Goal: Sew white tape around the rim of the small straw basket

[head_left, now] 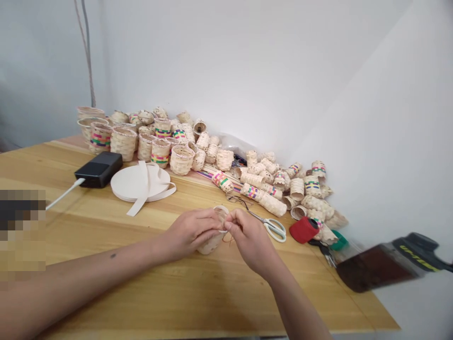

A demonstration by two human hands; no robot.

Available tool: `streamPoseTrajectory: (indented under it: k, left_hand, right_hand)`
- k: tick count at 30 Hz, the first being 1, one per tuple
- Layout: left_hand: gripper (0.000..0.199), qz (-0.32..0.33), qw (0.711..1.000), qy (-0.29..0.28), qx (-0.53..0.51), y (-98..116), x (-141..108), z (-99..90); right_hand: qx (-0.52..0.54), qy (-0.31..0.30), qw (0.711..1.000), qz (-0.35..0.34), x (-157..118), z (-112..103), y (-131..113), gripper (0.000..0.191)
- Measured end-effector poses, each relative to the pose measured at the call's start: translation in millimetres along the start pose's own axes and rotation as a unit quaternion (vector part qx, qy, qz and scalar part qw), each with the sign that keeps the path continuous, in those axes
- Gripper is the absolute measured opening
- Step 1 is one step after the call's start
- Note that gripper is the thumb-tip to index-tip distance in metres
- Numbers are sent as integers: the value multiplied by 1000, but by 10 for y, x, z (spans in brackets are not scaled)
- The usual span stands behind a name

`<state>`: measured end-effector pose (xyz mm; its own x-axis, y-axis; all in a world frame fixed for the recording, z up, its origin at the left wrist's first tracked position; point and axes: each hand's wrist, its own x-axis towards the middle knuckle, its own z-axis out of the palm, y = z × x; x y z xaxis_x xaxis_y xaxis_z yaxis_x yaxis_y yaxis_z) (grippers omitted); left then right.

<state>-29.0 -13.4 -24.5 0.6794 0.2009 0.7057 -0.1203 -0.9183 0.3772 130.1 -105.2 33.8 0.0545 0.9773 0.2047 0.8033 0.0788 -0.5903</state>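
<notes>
A small woven basket [209,246], set back from the middle of the tabletop's [177,304] front edge, is gripped by the left hand [193,230]; the right hand [249,241] pinches closed at its rim, anything between the fingertips hidden. Squeezing hard could buckle the weave, and the loose red thread [228,239] might snag. By the right edge, a dark bottle [384,267] shows yellow lettering, "UP-T", the rest unclear.

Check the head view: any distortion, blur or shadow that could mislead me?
Head view: the dark translucent plastic bottle looks tilted and stretched near the right edge, probably lens distortion; head view, pixelation masks part of the left edge; head view, soft shadow dulls the pale wooden table near the right hand, and the thin red thread there is too fine to trace.
</notes>
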Motion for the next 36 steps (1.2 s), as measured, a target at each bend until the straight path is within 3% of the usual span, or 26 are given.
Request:
streamPoseTrajectory:
  k: [7, 10, 16, 18, 21, 23, 29, 36]
  left_hand:
    - [21, -9, 998, -28, -56, 7, 33, -45]
    - [22, -8, 998, -28, -57, 0, 29, -47]
    - [21, -10, 999, -23, -46, -44, 15, -39]
    - [21, -6, 998, -27, -48, -47, 22, -43]
    - [22, -2, 999, -25, -47, -39, 36, -53]
    - [22, 0, 999, -18, -47, -32, 38, -58]
    - [20, -12, 998, -13, -54, -27, 27, -59]
    - [23, 0, 999, -13, -35, -8, 42, -87]
  right_hand:
    - [128, 6, 990, 63, 81, 42, 50, 18]
    - [196, -5, 978, 77, 81, 33, 68, 8]
    - [263, -43, 960, 82, 30, 34, 98, 44]
    - [267, -17, 961, 70, 36, 8, 83, 36]
    - [255, 76, 964, 17, 56, -83, 5, 14]
    - [267, 122, 956, -27, 59, -163, -86, 11]
    - [376, 107, 916, -85, 31, -379, -384, 8]
    - [327, 233, 899, -175, -10, -627, -637, 5]
